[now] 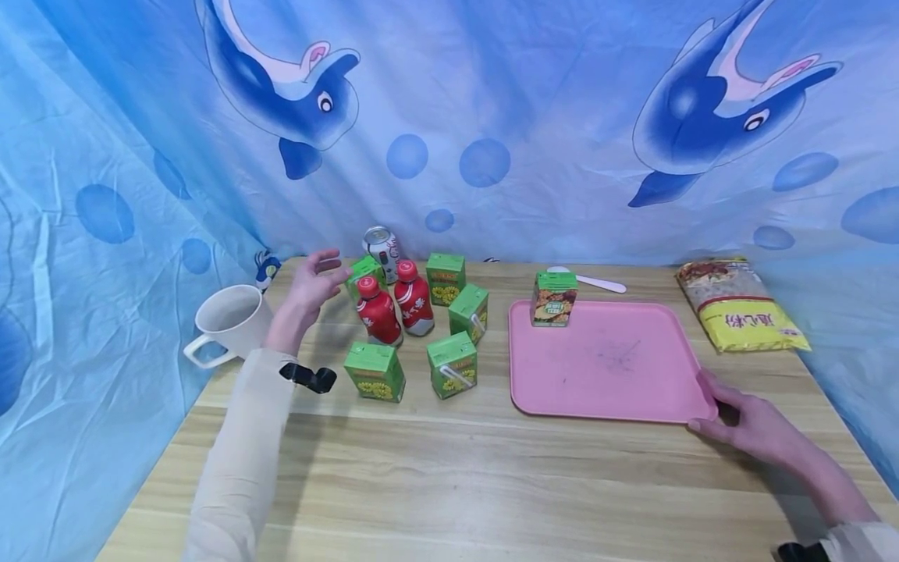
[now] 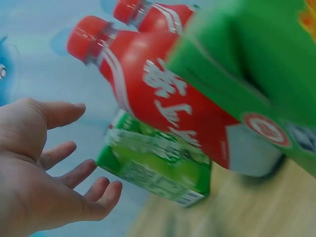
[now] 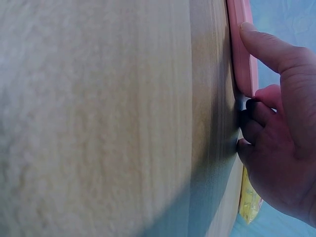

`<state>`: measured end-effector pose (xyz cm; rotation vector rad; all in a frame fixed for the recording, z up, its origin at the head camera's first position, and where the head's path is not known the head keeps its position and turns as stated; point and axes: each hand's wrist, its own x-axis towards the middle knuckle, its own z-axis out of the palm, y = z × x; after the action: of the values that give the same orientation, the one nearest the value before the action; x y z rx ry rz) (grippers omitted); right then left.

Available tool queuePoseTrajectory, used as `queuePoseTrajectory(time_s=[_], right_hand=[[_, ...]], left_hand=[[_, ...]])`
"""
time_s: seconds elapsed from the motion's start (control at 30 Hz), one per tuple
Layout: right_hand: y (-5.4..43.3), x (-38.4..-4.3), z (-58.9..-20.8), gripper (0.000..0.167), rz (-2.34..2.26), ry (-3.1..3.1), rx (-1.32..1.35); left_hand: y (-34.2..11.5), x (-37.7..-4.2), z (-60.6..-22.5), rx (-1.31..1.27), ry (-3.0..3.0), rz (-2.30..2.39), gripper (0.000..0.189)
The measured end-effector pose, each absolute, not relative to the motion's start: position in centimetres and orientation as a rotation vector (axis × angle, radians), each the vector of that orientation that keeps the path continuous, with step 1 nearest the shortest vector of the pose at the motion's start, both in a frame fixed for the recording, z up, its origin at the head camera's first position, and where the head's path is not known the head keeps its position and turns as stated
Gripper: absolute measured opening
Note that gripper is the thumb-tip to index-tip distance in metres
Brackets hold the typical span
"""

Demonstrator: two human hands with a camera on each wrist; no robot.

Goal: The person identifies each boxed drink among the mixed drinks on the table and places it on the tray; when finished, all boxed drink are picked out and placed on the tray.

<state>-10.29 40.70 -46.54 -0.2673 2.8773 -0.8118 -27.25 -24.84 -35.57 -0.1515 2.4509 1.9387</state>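
Note:
My left hand hovers with spread, relaxed fingers beside a green drink carton at the back left. In the left wrist view its fingertips come close to that carton, and nothing lies in the palm. Two red bottles with white lettering stand right of it. At the front right corner of a pink tray, my right hand holds the rim between thumb and fingers. A brown-and-green carton stands at the tray's back left.
Several green cartons stand about the bottles. A silver can is behind them. The white mug stands by my left forearm. A pale plastic knife or spoon lies behind the tray; a yellow food bag is at right.

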Motion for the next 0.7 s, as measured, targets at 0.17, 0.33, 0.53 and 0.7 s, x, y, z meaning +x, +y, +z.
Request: queuePoseTrajectory(time_s=[0.17, 0.33, 0.53, 0.7], right_hand=[[40.8, -10.2, -46.6, 0.090, -0.805, 2.906, -0.277], [40.7, -10.2, -46.5, 0.091, -0.802, 2.905, -0.270], [40.5, -10.3, -46.4, 0.094, -0.796, 2.890, -0.246], [40.5, -10.4, -46.3, 0.097, -0.796, 2.868, -0.236]], left_hand=[[-25.0, -27.9, -37.1, -0.211, 2.389, 1.929, 0.071], [-25.1, -28.3, -38.5, -0.247, 2.386, 1.960, 0.071], [-24.8, -28.3, -39.3, -0.222, 2.388, 2.000, 0.069], [-24.6, -28.4, -39.7, -0.228, 2.398, 2.020, 0.066]])
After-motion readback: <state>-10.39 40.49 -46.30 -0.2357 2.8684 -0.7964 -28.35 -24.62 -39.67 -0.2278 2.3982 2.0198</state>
